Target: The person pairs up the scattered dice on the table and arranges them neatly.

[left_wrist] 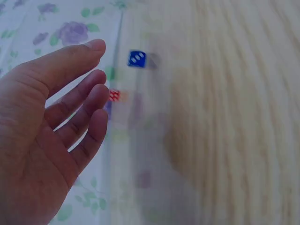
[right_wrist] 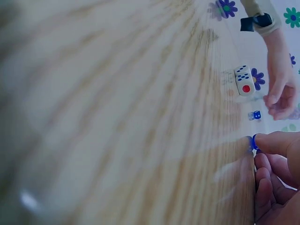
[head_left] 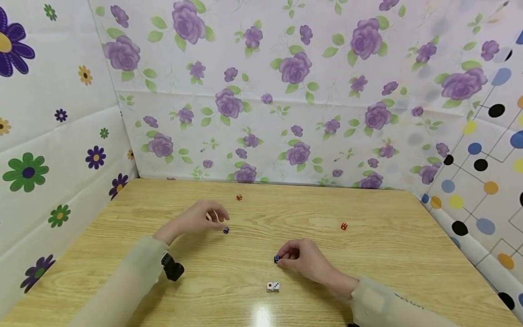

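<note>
A blue die point(head_left: 276, 259) is pinched between the thumb and fingers of my right hand point(head_left: 306, 260), down at the wooden tabletop. The right wrist view shows only a sliver of this blue die point(right_wrist: 254, 142) beside the thumb; the rest is hidden. My left hand point(head_left: 200, 218) hovers with relaxed, slightly bent fingers near a second blue die point(head_left: 226, 230). In the left wrist view that second blue die point(left_wrist: 137, 58) lies on the table apart from the fingertips, three white pips facing the camera. Two white dice point(head_left: 273, 286) sit side by side in front of the right hand.
One red die point(head_left: 239, 197) lies toward the back of the table point(head_left: 184, 290), beyond the left hand. Another red die point(head_left: 344, 226) is on the right, past the right hand. Flower-patterned cloth point(head_left: 261, 118) walls the table's back, with patterned cloth on both sides.
</note>
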Demonstrator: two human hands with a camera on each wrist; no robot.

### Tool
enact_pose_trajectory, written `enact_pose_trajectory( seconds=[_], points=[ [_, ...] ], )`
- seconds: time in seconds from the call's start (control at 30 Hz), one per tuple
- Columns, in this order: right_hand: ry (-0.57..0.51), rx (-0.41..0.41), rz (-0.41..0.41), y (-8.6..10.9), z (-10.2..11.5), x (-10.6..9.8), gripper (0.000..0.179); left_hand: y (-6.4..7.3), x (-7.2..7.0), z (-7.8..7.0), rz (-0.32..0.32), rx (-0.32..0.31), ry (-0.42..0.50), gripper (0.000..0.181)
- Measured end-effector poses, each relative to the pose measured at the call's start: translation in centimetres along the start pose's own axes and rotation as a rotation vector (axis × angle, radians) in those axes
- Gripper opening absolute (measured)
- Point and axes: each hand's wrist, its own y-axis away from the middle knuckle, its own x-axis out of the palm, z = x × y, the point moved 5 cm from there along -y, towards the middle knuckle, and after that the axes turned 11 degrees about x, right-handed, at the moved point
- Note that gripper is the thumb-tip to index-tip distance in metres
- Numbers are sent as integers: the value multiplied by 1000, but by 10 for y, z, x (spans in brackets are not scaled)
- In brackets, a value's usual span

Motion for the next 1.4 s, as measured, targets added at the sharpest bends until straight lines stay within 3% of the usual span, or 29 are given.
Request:
enact_pose_trajectory(
  seconds=[0.17, 0.33, 1.13, 1.4],
  points=[
    [10, 0, -6, 0, -1, 0, 6, 5, 5, 17, 18, -35, 45, 18],
    [13, -1, -11, 0, -2, 0, 5, 3, 9, 20, 49, -39, 39, 13],
    [11, 5, -11, 0, -2, 0, 6, 0, 24, 16, -16, -58, 55, 6],
    [15, 2, -14, 0, -2, 0, 4, -7, 36, 0, 5, -38, 27, 6]
  ],
)
